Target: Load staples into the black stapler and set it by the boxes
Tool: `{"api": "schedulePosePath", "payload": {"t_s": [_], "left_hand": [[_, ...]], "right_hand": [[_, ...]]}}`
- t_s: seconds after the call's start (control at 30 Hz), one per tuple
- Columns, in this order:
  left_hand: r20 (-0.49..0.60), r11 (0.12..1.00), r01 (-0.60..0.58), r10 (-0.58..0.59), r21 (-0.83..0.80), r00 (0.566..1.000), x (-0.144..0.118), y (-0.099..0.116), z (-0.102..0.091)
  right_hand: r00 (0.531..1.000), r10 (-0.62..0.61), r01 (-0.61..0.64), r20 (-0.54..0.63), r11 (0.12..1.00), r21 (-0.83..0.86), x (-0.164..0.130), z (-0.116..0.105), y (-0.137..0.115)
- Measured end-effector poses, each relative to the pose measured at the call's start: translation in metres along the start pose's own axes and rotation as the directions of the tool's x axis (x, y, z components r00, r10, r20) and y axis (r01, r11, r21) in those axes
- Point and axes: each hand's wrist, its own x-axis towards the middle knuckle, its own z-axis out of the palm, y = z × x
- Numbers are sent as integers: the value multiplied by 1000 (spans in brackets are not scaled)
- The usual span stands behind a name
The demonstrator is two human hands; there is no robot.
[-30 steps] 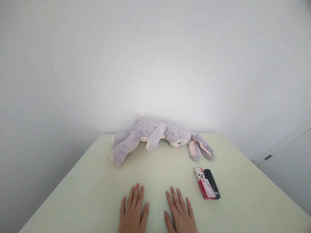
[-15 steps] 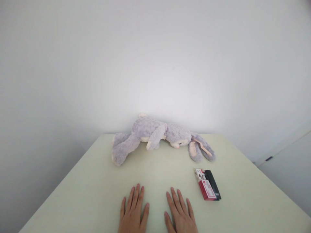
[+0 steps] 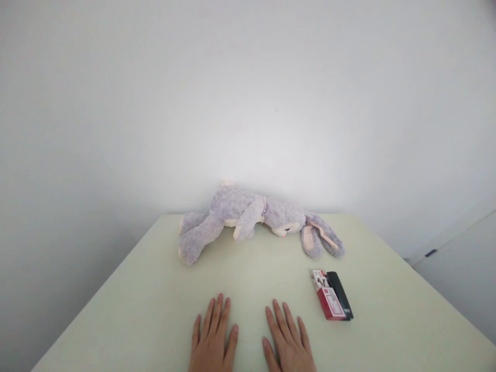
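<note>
The small red-and-white box lies on the table to the right of the person's hands, a white pack at its far end and a dark stapler-like piece along its right side; whether one wrapper binds the three cannot be told. The box looks like thin card, probably light and easily dented, so a gentle pinch across its long sides would suit it, while the dark piece seems stiffer, smoother and perhaps heavier, best taken around its middle. Nearest to these is the right hand, palm down, fingers straight and slightly spread, grasping nothing. The left hand lies likewise, fingers extended and a little apart, with nothing held. Beyond both, at the back of the table, a plush rabbit lies on its side before the wall, ears to the right. It looks soft, floppy and hard to break; its thick body would give a steadier hold than the limp ears.
</note>
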Motion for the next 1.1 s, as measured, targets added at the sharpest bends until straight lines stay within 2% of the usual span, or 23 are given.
{"api": "schedulePosePath", "payload": {"t_s": [0.5,1.1], "left_hand": [[-12,1000,-10,10,15,1000,0,-1,1],[25,1000,-4,4,-3,1000,2,-2,2]], "right_hand": [[1000,10,-10,-2,1000,2,0,1,-1],[1000,25,-25,-1,1000,8,1,2,-1]]}}
